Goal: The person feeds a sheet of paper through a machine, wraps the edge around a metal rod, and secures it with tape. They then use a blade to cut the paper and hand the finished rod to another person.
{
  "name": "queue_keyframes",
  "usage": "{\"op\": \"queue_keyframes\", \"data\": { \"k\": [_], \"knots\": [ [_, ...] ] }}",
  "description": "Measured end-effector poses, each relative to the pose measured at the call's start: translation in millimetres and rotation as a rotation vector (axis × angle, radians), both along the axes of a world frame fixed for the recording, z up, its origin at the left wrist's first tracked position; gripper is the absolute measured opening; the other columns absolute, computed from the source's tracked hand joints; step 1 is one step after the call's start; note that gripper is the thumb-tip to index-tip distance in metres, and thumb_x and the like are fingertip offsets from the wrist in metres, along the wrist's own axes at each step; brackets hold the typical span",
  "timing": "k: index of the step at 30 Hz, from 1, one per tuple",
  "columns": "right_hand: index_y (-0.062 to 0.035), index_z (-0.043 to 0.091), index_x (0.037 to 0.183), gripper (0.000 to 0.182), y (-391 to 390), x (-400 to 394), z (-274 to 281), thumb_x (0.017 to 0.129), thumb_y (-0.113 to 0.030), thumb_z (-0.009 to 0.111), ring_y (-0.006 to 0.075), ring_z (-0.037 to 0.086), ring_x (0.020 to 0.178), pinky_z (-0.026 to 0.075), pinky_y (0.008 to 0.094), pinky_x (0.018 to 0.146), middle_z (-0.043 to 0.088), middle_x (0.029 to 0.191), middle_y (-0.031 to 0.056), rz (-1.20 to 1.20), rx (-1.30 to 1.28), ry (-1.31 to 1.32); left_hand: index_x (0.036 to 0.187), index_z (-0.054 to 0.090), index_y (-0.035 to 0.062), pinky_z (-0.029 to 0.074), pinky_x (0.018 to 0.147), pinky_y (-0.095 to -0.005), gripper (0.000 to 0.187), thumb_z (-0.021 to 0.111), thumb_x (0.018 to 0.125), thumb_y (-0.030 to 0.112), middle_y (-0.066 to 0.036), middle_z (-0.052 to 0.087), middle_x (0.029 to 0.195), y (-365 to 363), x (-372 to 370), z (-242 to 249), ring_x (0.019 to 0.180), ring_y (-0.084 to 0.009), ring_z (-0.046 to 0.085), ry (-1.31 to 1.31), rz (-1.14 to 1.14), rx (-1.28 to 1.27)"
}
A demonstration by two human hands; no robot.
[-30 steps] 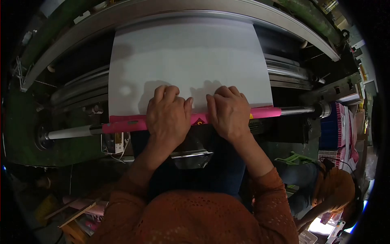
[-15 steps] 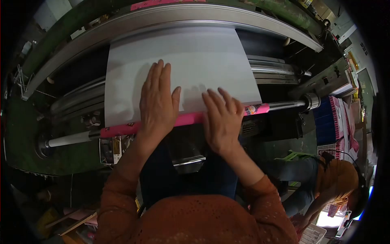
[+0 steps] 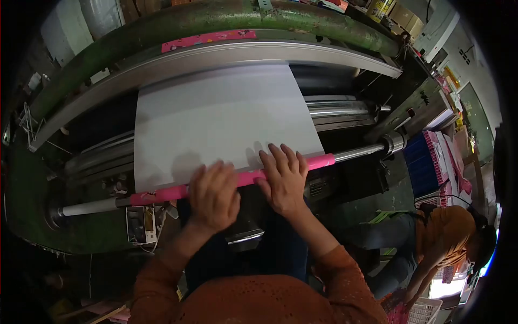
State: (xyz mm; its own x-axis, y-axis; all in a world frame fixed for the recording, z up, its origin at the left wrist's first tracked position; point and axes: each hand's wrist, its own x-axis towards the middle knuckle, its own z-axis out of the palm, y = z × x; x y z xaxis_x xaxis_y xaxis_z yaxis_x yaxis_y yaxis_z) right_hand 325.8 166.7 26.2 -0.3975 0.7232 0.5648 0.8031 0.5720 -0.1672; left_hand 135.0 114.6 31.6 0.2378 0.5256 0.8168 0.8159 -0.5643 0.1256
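A white sheet [image 3: 226, 119] comes out from under a long metal bar and runs down onto a pink printed roll [image 3: 251, 177]. That roll sits round a metal shaft [image 3: 359, 152] crossing in front of me. My right hand [image 3: 283, 181] rests on the roll right of its middle, fingers spread and pointing away over the sheet's lower edge. Left of it, my left hand [image 3: 214, 197] is over the roll, blurred by motion, its fingers loosely bent and nothing visible in them. Whether its palm touches the roll is hidden.
A green pipe [image 3: 216, 27] and the metal bar [image 3: 226, 55] arch behind the sheet. Metal rollers [image 3: 345, 110] lie beyond its right edge. A collar [image 3: 395, 142] holds the shaft's right end. A small box [image 3: 141, 224] hangs at left. Another person [image 3: 442, 237] bends over at lower right.
My left hand has drawn back from the sheet to the roll. My right hand has stayed at the roll, its fingers now more spread. The view has tilted, and the roll's visible print has changed.
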Motion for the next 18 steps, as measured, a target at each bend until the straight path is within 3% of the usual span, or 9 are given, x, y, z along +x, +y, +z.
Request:
{"op": "queue_keyframes", "data": {
  "k": [2,5,7,8,9,11,14,16,18],
  "knots": [
    [-0.0075,0.055,0.126,0.045,24,-9,15,0.085,-0.026,0.061,0.0309,0.044,0.125,0.026,0.0522,0.105,0.055,0.128,0.0111,-0.019,-0.005,0.008,0.119,0.053,0.0024,0.036,0.104,-0.0502,0.040,0.062,0.081,0.012,-0.018,0.054,0.127,-27,13,-43,0.120,-0.0368,0.050,0.046,-0.191,-0.061],
    [-0.0062,0.058,0.119,0.039,68,-17,34,0.084,-0.020,0.063,0.0291,0.048,0.120,0.029,0.0501,0.103,0.060,0.120,0.0095,-0.005,0.104,0.097,0.117,0.054,0.0031,0.036,0.103,-0.0514,0.039,0.063,0.080,0.014,-0.018,0.055,0.125,-58,16,-100,0.117,-0.0365,0.050,0.049,-0.091,-0.235],
    [-0.0063,0.062,0.111,0.029,85,-20,52,0.083,-0.014,0.064,0.0273,0.053,0.114,0.033,0.0459,0.099,0.063,0.112,0.0083,0.026,0.186,0.178,0.106,0.059,0.0025,0.036,0.100,-0.0502,0.031,0.065,0.079,0.017,-0.017,0.056,0.117,-69,3,-138,0.110,-0.0345,0.052,-0.096,0.173,-0.610],
    [-0.0062,0.063,0.109,0.027,88,-24,68,0.083,-0.014,0.064,0.0277,0.055,0.111,0.036,0.0437,0.096,0.064,0.109,0.0089,0.014,0.176,0.241,0.106,0.059,0.0025,0.036,0.100,-0.0502,0.031,0.065,0.079,0.017,-0.017,0.056,0.117,-74,-5,-151,0.110,-0.0345,0.052,-0.113,0.192,-0.586],
    [-0.0061,0.063,0.107,0.024,92,-27,82,0.084,-0.013,0.063,0.0281,0.057,0.108,0.039,0.0415,0.093,0.065,0.106,0.0094,0.002,0.161,0.303,0.099,0.060,0.0023,0.037,0.097,-0.0485,0.025,0.065,0.079,0.017,-0.017,0.056,0.113,-78,-11,-159,0.107,-0.0334,0.052,0.023,0.154,-0.624],
    [-0.0027,0.065,0.098,0.019,105,-40,120,0.086,-0.017,0.064,0.0335,0.064,0.082,0.048,0.0414,0.072,0.067,0.090,0.0146,-0.002,0.113,0.601,0.091,0.061,0.0021,0.038,0.095,-0.0469,0.021,0.065,0.079,0.018,-0.016,0.057,0.109,-76,-17,-162,0.104,-0.0323,0.053,0.154,0.122,-0.656],
    [-0.0030,0.069,0.092,0.025,157,-44,156,0.089,-0.027,0.063,0.0331,0.065,0.077,0.050,0.0387,0.070,0.067,0.081,0.0171,-0.123,0.038,0.622,0.081,0.060,0.0031,0.040,0.091,-0.0444,0.016,0.064,0.078,0.018,-0.014,0.059,0.099,-71,-15,-158,0.099,-0.0302,0.055,0.046,0.092,-0.719],
    [0.0008,0.069,0.090,0.032,195,-51,181,0.087,-0.030,0.066,0.0270,0.066,0.071,0.050,0.0353,0.067,0.067,0.076,0.0169,-0.259,-0.131,0.530,0.080,0.060,0.0048,0.040,0.089,-0.0442,0.013,0.064,0.079,0.017,-0.012,0.062,0.090,-71,-15,-160,0.092,-0.0293,0.057,-0.057,0.017,-0.693],
    [0.0051,0.069,0.088,0.032,214,-60,191,0.085,-0.027,0.069,0.0186,0.064,0.064,0.049,0.0322,0.064,0.067,0.071,0.0132,-0.056,-0.291,0.809,0.081,0.061,0.0050,0.041,0.087,-0.0445,0.012,0.064,0.078,0.017,-0.012,0.062,0.087,-70,-15,-162,0.088,-0.0296,0.058,-0.074,0.006,-0.684]
  ]
}}
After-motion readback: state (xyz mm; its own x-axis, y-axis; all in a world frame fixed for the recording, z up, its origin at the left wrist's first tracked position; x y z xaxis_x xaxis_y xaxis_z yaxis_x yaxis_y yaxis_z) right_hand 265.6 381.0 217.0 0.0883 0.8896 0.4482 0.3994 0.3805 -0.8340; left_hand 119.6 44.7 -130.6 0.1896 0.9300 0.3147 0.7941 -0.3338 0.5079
